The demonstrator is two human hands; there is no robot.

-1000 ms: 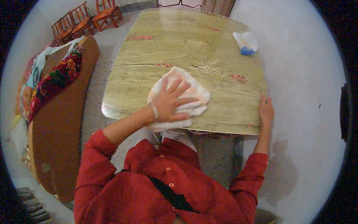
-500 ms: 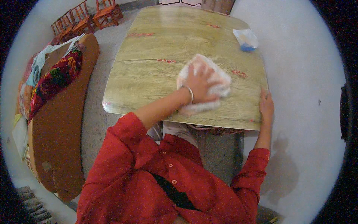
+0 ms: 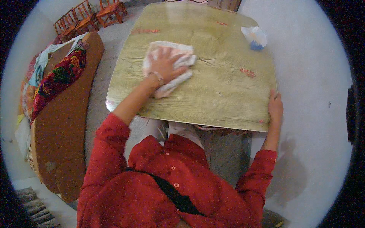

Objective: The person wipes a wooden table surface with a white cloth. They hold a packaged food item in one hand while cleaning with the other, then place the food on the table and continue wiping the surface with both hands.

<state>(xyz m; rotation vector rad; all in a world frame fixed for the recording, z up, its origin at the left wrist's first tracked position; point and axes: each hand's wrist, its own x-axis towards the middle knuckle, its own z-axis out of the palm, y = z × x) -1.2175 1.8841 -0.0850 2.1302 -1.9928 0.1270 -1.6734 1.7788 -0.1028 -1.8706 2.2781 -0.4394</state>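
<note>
My left hand [image 3: 165, 65] lies flat on a white and pale pink cloth [image 3: 185, 53], its fingers spread and slightly blurred. Under the cloth is the left part of a table [image 3: 213, 98] with a glossy, wood-patterned greenish-yellow top and small red motifs. At the table's right edge, near its front corner, my right hand [image 3: 276, 108] grips the rim; part of its fingers is hidden. A crumpled clear-and-white plastic bag [image 3: 254, 35] with something blue in it sits near the far right edge.
A white wall [image 3: 311, 76] runs close along the table's right side. To the left stands a brown couch [image 3: 64, 140] with a colourful patterned cloth [image 3: 61, 81] draped over it. Wooden chairs [image 3: 85, 17] stand at the far left, on a grey floor [image 3: 114, 41].
My left hand has slid the cloth leftward and a little farther away across the tabletop. My right hand stays at the table's right edge.
</note>
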